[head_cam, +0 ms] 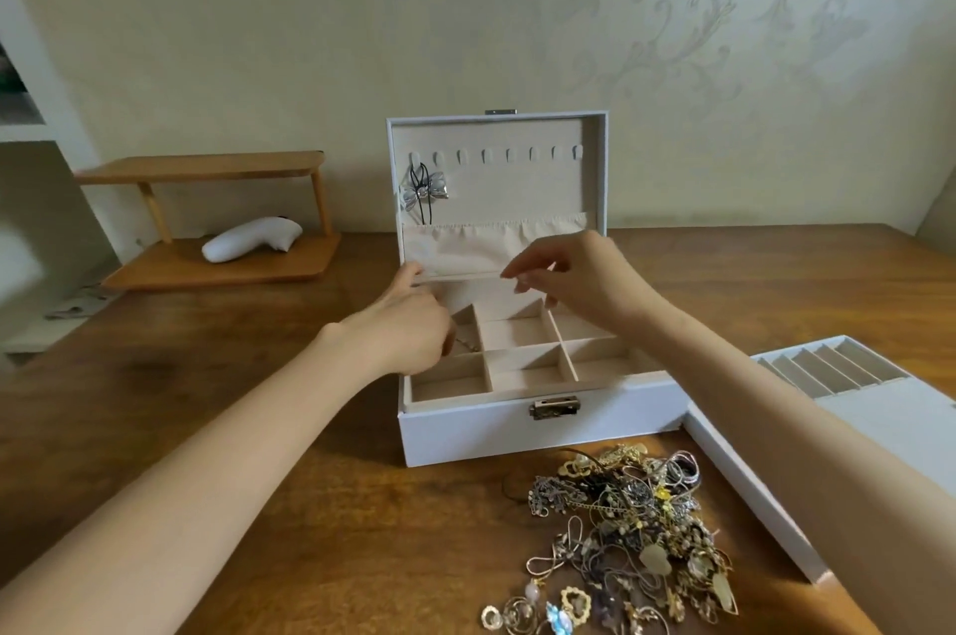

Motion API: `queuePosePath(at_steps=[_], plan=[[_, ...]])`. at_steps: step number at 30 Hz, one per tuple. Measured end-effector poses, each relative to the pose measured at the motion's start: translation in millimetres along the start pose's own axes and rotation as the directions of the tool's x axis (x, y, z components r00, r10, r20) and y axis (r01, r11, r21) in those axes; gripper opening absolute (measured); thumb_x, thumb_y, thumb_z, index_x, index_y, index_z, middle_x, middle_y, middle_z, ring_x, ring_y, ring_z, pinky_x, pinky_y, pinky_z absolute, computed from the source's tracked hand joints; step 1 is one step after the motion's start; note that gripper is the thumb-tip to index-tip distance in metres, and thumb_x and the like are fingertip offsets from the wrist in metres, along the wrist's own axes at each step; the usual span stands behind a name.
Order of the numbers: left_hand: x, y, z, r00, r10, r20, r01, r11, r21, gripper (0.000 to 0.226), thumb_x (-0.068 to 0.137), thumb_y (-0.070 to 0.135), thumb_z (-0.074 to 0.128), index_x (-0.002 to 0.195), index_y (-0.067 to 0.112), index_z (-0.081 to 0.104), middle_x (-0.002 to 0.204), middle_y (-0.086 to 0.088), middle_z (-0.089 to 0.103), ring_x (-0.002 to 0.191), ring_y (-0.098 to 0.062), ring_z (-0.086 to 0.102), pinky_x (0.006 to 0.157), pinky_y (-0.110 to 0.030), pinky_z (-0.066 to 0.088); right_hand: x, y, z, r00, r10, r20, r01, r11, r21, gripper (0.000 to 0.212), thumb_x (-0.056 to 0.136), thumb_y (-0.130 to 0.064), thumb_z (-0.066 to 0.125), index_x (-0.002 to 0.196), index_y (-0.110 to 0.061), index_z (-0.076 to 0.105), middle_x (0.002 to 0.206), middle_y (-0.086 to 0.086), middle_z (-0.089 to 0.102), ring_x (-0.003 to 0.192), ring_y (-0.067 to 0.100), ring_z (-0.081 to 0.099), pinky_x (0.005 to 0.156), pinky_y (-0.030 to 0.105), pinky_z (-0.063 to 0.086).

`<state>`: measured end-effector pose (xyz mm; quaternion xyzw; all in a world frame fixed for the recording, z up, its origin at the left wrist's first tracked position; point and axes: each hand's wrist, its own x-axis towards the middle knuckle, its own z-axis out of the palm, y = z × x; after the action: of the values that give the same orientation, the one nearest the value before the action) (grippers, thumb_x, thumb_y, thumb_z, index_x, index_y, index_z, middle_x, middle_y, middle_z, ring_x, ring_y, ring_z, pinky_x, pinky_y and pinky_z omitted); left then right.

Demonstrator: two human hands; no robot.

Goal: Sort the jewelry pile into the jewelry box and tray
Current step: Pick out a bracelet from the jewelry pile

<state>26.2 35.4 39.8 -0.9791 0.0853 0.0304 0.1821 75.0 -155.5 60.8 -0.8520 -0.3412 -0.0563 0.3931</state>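
The white jewelry box stands open mid-table, its lid upright. A silver bow pendant on a black cord hangs from the lid's leftmost hook. My left hand hovers over the box's left compartments with fingers curled, and a thin chain dangles from it into a compartment. My right hand is over the back of the box, thumb and fingertips pinched together; whatever lies between them is too fine to see. The tangled jewelry pile lies in front of the box. The white tray with slotted rows sits at the right.
A two-level wooden shelf stands at the back left with a white handheld device on its lower board. The wooden table meets a wallpapered wall just behind the box. A white cabinet edge shows at the far left.
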Motion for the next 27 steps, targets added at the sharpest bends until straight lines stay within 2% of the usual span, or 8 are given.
queuePosePath(at_steps=[2, 3, 6, 9, 12, 17, 23, 27], plan=[[-7.0, 5.2, -6.0, 0.995, -0.013, -0.102, 0.001, 0.993, -0.118, 0.031, 0.092, 0.008, 0.041, 0.104, 0.017, 0.068, 0.110, -0.001, 0.062, 0.121, -0.020, 0.035, 0.105, -0.038, -0.003, -23.9, -5.0, -15.3, 0.999, -0.032, 0.040, 0.031, 0.999, 0.035, 0.017, 0.088, -0.005, 0.062, 0.092, -0.017, 0.073, 0.075, -0.006, 0.071, 0.051, -0.003, 0.057, 0.054, 0.008, 0.042], [-13.2, 9.5, -9.8, 0.963, 0.012, -0.269, -0.047, 0.991, -0.125, 0.031, 0.091, 0.007, 0.042, 0.102, 0.018, 0.068, 0.104, 0.002, 0.064, 0.115, -0.018, 0.041, 0.103, -0.037, 0.004, -35.8, -6.0, -22.5, 0.996, -0.031, 0.086, 0.026, 0.998, 0.065, 0.016, 0.087, -0.004, 0.063, 0.090, -0.017, 0.073, 0.070, -0.007, 0.070, 0.048, -0.001, 0.055, 0.051, 0.009, 0.041], [-37.9, 31.2, -14.8, 0.716, 0.078, -0.693, -0.284, 0.940, -0.188, 0.018, 0.087, 0.016, 0.051, 0.092, 0.020, 0.068, 0.093, 0.007, 0.065, 0.094, -0.015, 0.051, 0.084, -0.031, 0.028, -69.2, -6.4, -38.9, 0.935, 0.040, 0.353, -0.064, 0.996, 0.056, 0.011, 0.087, -0.010, 0.066, 0.088, -0.017, 0.074, 0.056, -0.001, 0.067, 0.042, 0.006, 0.050, 0.046, 0.013, 0.040], [-56.2, 59.9, -6.0, 0.656, 0.158, -0.738, -0.503, 0.821, -0.272, 0.017, 0.085, 0.021, 0.051, 0.091, 0.017, 0.066, 0.091, 0.005, 0.060, 0.090, -0.011, 0.050, 0.081, -0.028, 0.041, -92.5, 2.5, -36.2, 0.862, 0.180, 0.474, -0.074, 0.969, -0.234, 0.011, 0.089, -0.023, 0.065, 0.092, -0.029, 0.073, 0.050, -0.002, 0.064, 0.042, 0.003, 0.054, 0.051, 0.011, 0.042], [-64.7, 80.1, 5.4, 0.659, 0.190, -0.728, -0.570, 0.757, -0.319, 0.018, 0.088, 0.014, 0.054, 0.099, 0.011, 0.066, 0.095, 0.001, 0.062, 0.089, -0.009, 0.057, 0.079, -0.022, 0.051, -101.3, 7.0, -24.1, 0.879, 0.203, 0.432, 0.089, 0.820, -0.565, 0.015, 0.089, -0.039, 0.062, 0.102, -0.041, 0.068, 0.058, -0.014, 0.059, 0.056, 0.000, 0.057, 0.064, 0.012, 0.043], [-71.3, 87.8, 17.1, 0.670, 0.247, -0.700, -0.641, 0.668, -0.378, 0.016, 0.090, 0.022, 0.059, 0.099, 0.013, 0.069, 0.076, 0.008, 0.065, 0.067, -0.002, 0.055, 0.062, -0.011, 0.044, -102.7, 13.5, -15.2, 0.934, 0.116, 0.337, 0.139, 0.752, -0.644, 0.019, 0.085, -0.043, 0.062, 0.104, -0.039, 0.066, 0.089, -0.011, 0.065, 0.086, 0.010, 0.060, 0.061, 0.020, 0.032], [-65.5, 85.6, 13.9, 0.652, -0.017, -0.758, -0.542, 0.689, -0.482, 0.022, 0.085, 0.028, 0.060, 0.096, 0.012, 0.069, 0.084, 0.010, 0.065, 0.079, 0.010, 0.045, 0.071, -0.004, 0.043, -102.0, 13.5, -29.8, 0.951, 0.113, 0.289, 0.033, 0.889, -0.458, 0.001, 0.081, -0.030, 0.072, 0.083, -0.030, 0.073, 0.044, -0.013, 0.050, 0.050, 0.001, 0.051, 0.053, 0.012, 0.037], [-58.2, 85.8, 4.8, 0.643, -0.055, -0.764, -0.529, 0.689, -0.495, 0.035, 0.082, 0.042, 0.060, 0.105, 0.016, 0.066, 0.098, 0.011, 0.064, 0.091, 0.006, 0.044, 0.081, -0.016, 0.041, -100.8, 13.1, -47.1, 0.977, 0.129, 0.172, -0.136, 0.990, 0.029, 0.014, 0.074, -0.010, 0.078, 0.067, -0.021, 0.074, 0.055, 0.002, 0.065, 0.045, 0.005, 0.050, 0.046, 0.014, 0.035]])
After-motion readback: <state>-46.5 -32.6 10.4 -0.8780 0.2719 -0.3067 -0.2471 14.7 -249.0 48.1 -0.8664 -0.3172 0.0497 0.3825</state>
